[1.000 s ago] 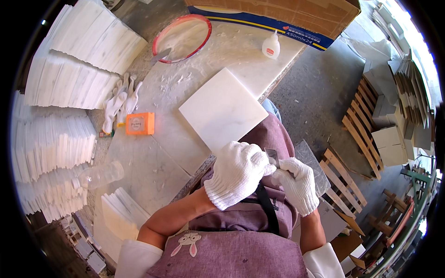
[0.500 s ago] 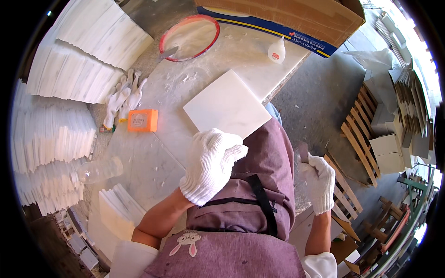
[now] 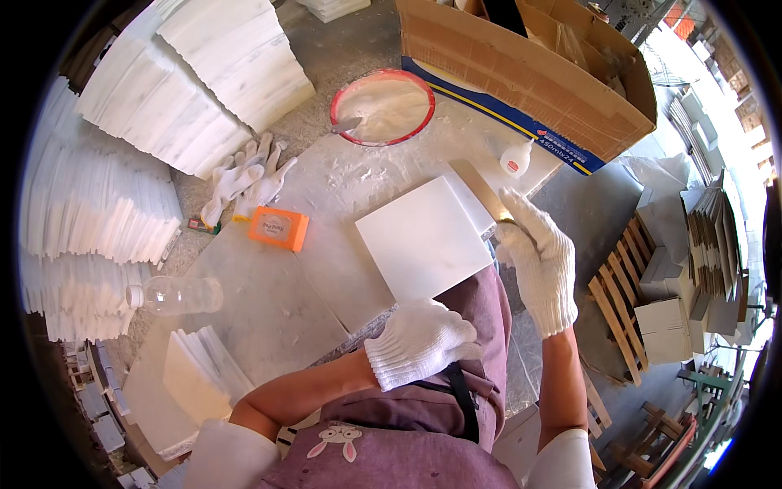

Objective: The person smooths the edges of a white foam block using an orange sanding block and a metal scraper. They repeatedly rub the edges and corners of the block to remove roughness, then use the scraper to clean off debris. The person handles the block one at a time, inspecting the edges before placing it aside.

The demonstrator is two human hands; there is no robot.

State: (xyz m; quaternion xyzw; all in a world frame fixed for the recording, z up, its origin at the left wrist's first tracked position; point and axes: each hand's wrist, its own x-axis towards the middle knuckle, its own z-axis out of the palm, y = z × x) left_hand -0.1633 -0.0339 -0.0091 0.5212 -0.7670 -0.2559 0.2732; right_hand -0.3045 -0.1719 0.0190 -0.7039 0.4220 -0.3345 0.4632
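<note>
One white tile point(image 3: 423, 236) overhangs the table edge point(image 3: 357, 336) near the right hand point(image 3: 543, 265).

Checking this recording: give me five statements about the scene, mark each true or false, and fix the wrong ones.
1. Both the left hand and right hand wear white knit gloves. True.
2. The red-rimmed basin is empty. False: it contains white material.
3. The white squeeze bottle is inside the cardboard box. False: it is outside, on the worktable.
4. Spare gloves lie near the orange box. True.
5. The left hand grips the square white tile. False: it is curled over the purple clothing.
</note>
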